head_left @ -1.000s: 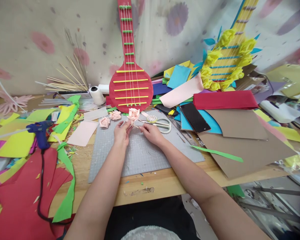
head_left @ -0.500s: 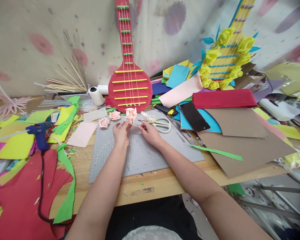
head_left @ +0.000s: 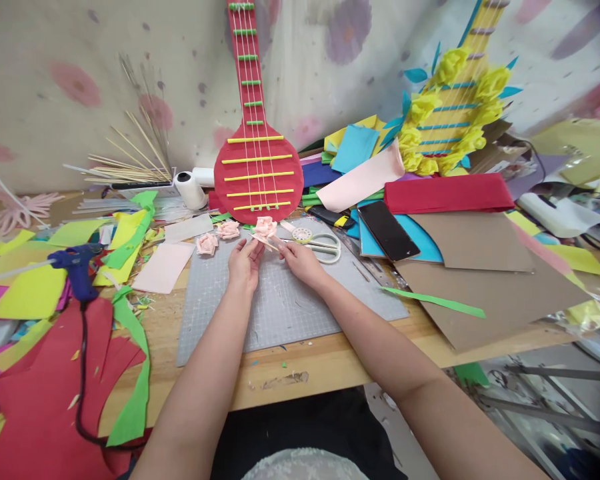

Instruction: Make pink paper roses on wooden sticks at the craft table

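Over the grey cutting mat [head_left: 290, 313], a pink paper rose [head_left: 265, 227] sits at the fingertips of my left hand [head_left: 244, 265], whose fingers are closed around its lower part. My right hand [head_left: 303, 262] pinches a thin pale stick [head_left: 266, 243] that slants across just under the rose. Fingers hide where the stick and rose meet. Two more pink paper roses, one nearer [head_left: 207, 244] and one farther [head_left: 228, 230], lie to the left. Scissors [head_left: 326, 248] and a round white dial-like disc [head_left: 301, 235] lie just beyond my right hand.
A red paper lute [head_left: 259, 177] stands behind the mat. To the left are a blue glue gun [head_left: 80, 267], pink paper pieces [head_left: 163, 268] and coloured scraps. On the right lie a phone [head_left: 389, 231], brown card [head_left: 480, 293] and a green strip [head_left: 435, 302].
The rose has turned slightly, and the stick now lies higher across its underside. My right hand has shifted a little closer to the rose. The camera view has moved slightly.
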{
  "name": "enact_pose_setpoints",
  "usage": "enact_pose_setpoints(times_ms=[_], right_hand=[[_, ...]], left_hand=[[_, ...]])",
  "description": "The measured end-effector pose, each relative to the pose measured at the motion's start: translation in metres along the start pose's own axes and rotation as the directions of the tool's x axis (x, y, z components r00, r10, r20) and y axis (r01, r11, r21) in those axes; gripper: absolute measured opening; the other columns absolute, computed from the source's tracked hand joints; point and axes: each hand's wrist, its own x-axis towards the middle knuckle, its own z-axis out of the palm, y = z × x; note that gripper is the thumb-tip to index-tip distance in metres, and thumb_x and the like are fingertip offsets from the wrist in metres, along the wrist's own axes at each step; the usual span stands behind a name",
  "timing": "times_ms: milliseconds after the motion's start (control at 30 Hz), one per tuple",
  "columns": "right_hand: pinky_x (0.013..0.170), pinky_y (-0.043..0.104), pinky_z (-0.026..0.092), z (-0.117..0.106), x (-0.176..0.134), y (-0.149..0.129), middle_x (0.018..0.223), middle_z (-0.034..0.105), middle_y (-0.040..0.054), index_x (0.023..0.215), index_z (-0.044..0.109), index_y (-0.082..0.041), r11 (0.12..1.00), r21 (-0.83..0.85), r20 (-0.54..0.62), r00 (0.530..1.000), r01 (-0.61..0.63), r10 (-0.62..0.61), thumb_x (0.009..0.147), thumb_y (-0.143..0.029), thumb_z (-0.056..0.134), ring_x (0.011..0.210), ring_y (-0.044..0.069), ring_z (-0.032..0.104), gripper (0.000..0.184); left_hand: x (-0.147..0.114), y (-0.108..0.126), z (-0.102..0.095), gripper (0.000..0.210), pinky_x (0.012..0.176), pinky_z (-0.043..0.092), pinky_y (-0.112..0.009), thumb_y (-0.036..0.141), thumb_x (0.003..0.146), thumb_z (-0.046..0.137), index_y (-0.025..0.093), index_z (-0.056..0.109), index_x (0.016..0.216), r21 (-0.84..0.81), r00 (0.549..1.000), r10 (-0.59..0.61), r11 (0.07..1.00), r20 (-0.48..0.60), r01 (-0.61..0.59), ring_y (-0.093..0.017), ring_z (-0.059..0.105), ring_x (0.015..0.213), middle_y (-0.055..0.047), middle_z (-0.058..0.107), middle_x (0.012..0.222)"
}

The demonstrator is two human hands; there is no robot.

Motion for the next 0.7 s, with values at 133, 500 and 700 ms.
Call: enact_pose_setpoints(times_ms=[133,500,700], right_hand=[[0.052,0.02,0.032,-0.0011,0.0017,0.0028,0.051,0.05,-0.0038,0.067,0.056,-0.017,0.992,0.121,0.087,0.996,-0.046,0.036,0.087,-0.038,0.038,0.049,0.009,0.046,0.034],[0.056,0.022,0.034,-0.0022,-0.0058,-0.0011,0.062,0.055,-0.0039,0.08,0.048,-0.02,0.991,0.118,-0.059,0.997,0.066,-0.059,0.08,-0.036,0.05,0.058,0.011,0.05,0.016],[0.053,0.022,0.03,-0.0036,-0.0049,-0.0012,0.059,0.054,-0.0029,0.075,0.05,-0.019,0.999,0.044,-0.035,0.999,0.024,-0.022,0.081,-0.037,0.048,0.056,0.012,0.049,0.019]], left_hand=[[0.0011,-0.002,-0.0008,0.029,0.076,0.049,-0.027,-0.001,0.069,0.057,0.018,0.04,0.082,0.041,1.0,0.011,0.999,-0.027,-0.01,-0.01,0.063,0.059,0.001,0.064,0.065],[0.0008,-0.0041,0.0012,0.034,0.077,0.05,-0.028,-0.003,0.068,0.057,0.02,0.032,0.076,-0.01,0.994,0.09,0.996,-0.06,-0.091,-0.01,0.064,0.058,0.002,0.064,0.064],[0.0019,-0.0027,0.0009,0.027,0.074,0.05,-0.024,-0.001,0.069,0.057,0.018,0.039,0.078,-0.001,0.998,0.019,1.0,-0.065,-0.019,-0.008,0.062,0.055,0.002,0.063,0.062]])
